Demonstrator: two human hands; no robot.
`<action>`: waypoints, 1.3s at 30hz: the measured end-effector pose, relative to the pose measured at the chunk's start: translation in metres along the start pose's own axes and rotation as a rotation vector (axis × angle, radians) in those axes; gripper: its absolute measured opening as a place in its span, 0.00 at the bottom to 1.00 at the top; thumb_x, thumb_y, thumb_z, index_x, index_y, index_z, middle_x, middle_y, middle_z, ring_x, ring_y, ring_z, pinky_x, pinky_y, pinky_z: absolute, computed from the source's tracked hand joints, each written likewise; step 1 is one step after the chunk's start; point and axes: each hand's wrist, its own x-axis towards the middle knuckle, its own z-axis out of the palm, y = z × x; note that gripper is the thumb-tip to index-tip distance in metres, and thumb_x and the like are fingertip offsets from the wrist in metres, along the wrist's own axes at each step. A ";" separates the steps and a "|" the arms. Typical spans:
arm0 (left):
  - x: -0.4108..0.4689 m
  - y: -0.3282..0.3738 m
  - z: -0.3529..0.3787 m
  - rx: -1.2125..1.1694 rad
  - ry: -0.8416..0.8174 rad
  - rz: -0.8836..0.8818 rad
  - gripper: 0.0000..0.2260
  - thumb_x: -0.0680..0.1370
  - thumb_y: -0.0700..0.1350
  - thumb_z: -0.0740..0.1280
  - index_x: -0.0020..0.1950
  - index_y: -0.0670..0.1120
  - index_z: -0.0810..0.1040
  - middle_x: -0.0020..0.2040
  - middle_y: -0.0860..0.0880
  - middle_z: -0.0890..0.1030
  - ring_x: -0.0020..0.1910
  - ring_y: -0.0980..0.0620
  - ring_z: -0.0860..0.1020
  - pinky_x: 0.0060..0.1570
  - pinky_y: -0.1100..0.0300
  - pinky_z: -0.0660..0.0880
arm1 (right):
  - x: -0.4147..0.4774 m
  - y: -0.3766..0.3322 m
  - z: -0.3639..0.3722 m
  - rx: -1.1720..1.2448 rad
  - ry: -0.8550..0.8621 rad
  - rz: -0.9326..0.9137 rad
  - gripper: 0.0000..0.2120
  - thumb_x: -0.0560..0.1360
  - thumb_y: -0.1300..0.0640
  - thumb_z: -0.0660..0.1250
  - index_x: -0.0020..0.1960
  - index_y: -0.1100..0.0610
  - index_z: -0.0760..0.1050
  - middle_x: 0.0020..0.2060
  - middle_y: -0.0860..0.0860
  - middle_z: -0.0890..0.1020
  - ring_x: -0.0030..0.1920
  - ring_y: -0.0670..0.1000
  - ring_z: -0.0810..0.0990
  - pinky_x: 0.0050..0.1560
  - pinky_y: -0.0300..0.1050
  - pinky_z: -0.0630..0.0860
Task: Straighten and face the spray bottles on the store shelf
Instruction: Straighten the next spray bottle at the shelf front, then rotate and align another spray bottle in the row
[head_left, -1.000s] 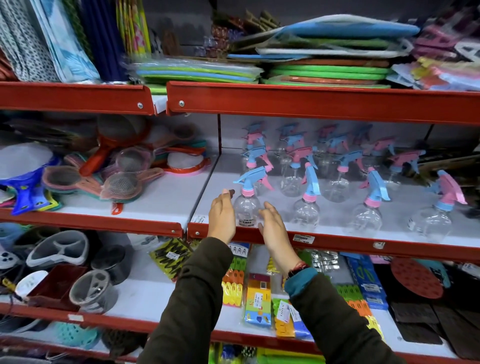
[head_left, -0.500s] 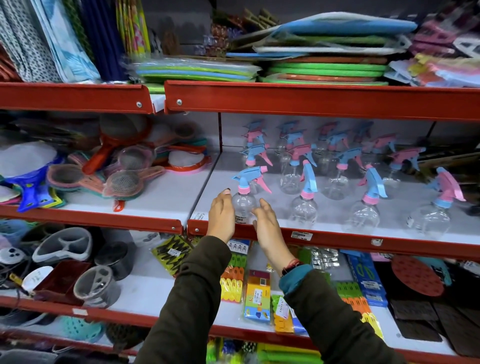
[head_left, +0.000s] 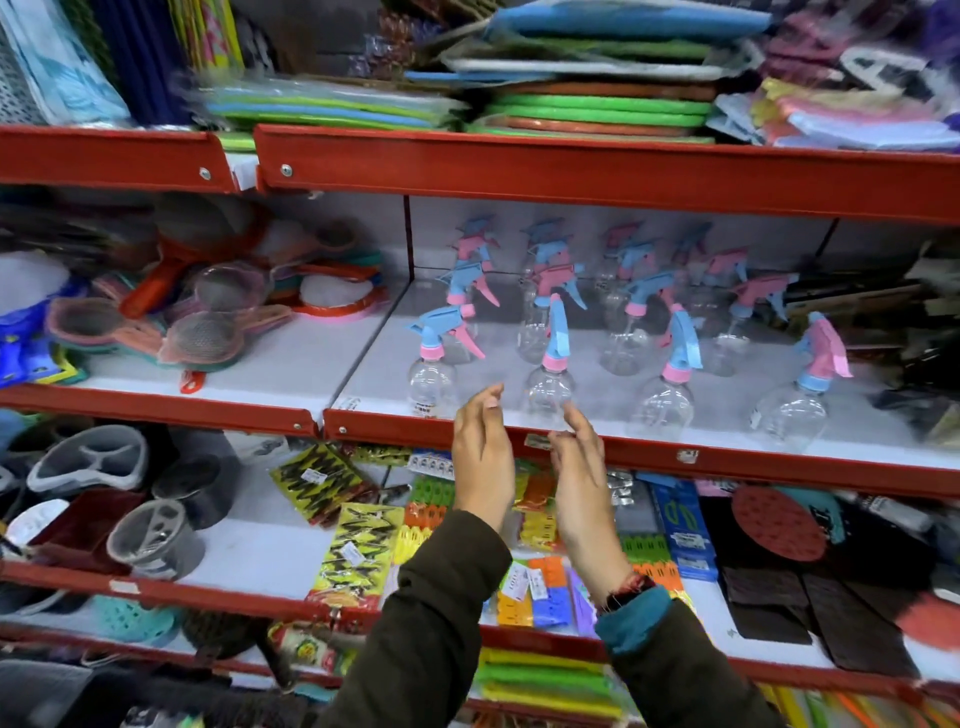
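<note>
Red-edged store shelving fills your view, with the white middle shelf (head_left: 374, 364) carrying the stock under inspection. At its left end lies a loose heap of mesh strainers (head_left: 202, 332), in a bay apart from the bottles. To the right of the divider stand the spray bottles (head_left: 623, 332), clear bodies with pink and blue trigger heads, in several rows running back to the rear wall. In the front row, the leftmost bottle (head_left: 432, 376) stands upright near the shelf lip, its nozzle pointing left. The second front bottle (head_left: 548, 387) stands just right of it, its trigger head turned edge-on to you. Your left hand (head_left: 483, 457) is raised in front of the shelf lip between these two bottles, fingers loosely spread, holding nothing. Your right hand (head_left: 584, 478) is beside it, just below the second bottle, likewise spread and empty; whether its fingertips touch the bottle cannot be told. Further right, the third front bottle (head_left: 667, 405) and fourth front bottle (head_left: 795, 410) stand well apart, their heads facing differently.
</note>
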 end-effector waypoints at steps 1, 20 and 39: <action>0.000 0.003 0.007 0.007 -0.010 -0.009 0.16 0.84 0.46 0.53 0.67 0.47 0.75 0.67 0.48 0.76 0.67 0.54 0.71 0.69 0.59 0.65 | 0.005 -0.002 -0.010 -0.022 0.010 0.002 0.23 0.78 0.50 0.58 0.73 0.45 0.68 0.74 0.49 0.66 0.75 0.49 0.66 0.79 0.52 0.61; 0.039 0.005 0.062 -0.070 -0.247 -0.237 0.23 0.75 0.59 0.54 0.63 0.51 0.77 0.67 0.45 0.78 0.67 0.48 0.75 0.72 0.46 0.67 | 0.050 -0.014 -0.034 -0.180 -0.115 0.099 0.24 0.83 0.55 0.54 0.78 0.56 0.61 0.79 0.53 0.62 0.79 0.53 0.63 0.78 0.48 0.59; 0.027 0.014 0.055 -0.027 -0.222 -0.243 0.22 0.83 0.52 0.52 0.76 0.47 0.64 0.78 0.48 0.64 0.77 0.51 0.62 0.76 0.58 0.56 | 0.067 -0.008 -0.036 -0.158 -0.174 0.120 0.25 0.83 0.56 0.52 0.79 0.54 0.59 0.79 0.52 0.63 0.78 0.52 0.64 0.80 0.53 0.60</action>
